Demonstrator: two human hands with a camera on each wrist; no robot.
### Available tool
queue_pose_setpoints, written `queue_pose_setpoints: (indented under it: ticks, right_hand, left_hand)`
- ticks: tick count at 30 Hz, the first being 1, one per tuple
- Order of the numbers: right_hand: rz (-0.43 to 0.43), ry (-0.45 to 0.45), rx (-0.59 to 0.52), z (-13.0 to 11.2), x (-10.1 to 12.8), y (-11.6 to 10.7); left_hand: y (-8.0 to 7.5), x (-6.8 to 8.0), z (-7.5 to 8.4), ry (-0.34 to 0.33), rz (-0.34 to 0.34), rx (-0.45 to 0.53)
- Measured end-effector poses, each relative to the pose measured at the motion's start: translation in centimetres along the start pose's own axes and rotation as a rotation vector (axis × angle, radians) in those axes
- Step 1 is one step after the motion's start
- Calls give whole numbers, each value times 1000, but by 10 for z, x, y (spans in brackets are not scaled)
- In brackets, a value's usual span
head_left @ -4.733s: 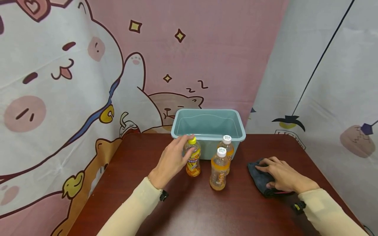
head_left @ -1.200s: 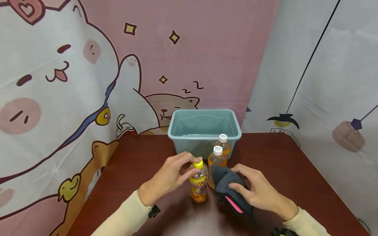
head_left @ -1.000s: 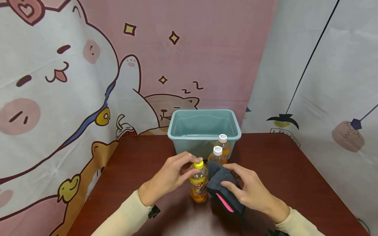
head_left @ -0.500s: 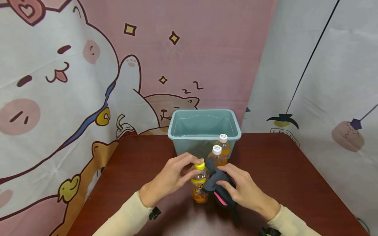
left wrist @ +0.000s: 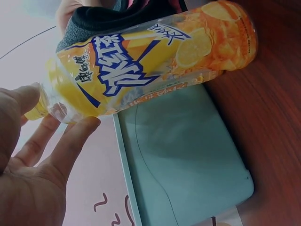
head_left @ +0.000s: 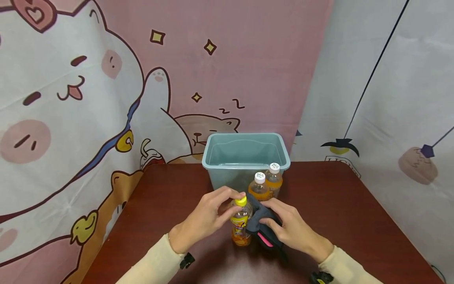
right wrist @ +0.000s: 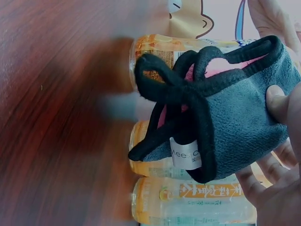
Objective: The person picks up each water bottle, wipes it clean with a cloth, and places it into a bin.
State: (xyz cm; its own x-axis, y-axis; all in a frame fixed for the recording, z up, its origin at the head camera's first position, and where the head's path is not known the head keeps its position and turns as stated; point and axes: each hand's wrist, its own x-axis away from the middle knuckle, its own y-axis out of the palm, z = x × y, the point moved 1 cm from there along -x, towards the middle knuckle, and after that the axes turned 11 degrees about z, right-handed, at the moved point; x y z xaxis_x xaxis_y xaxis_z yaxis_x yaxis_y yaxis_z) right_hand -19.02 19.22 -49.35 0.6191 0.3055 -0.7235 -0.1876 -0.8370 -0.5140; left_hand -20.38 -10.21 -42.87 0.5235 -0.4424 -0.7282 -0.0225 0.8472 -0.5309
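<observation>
Yellow-capped bottle [head_left: 240, 223] upright (cap up), left hand [head_left: 207, 219] pinching neck; right hand [head_left: 289, 228] gripping grey cloth [head_left: 258, 216].

Upright yellow-capped orange drink bottle [head_left: 240, 223], grey cloth [head_left: 260, 223] against it

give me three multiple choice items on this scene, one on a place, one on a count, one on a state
1. Where does the teal bin stand?
A. at the table's far edge, behind the bottles
B. at the near edge
C. on the floor

2. How many bottles have white caps?
A. one
B. two
C. four

3. What is the right hand doing?
A. lying flat on the table
B. holding the grey cloth against the yellow-capped bottle
C. reaching into the bin

Answers:
1 A, it sits by the backdrop beyond the bottles.
2 B, two white-capped bottles stand before the bin.
3 B, the cloth touches the bottle that the left hand grips near its cap.
</observation>
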Motion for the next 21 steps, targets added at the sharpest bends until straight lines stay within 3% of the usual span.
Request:
queue_pose_setpoints:
  ticks: [9,13,21]
  right_hand:
    - [62,43,-42,-14,-9,4]
    - [98,57,-34,-22,-19,7]
    - [139,-33,28,-30,-34,23]
  left_hand:
    - [-7,-2,5,15,18,-23]
    - [-11,-4,6,-13,-1,-71]
    - [-22,-3,1,-64,1,-116]
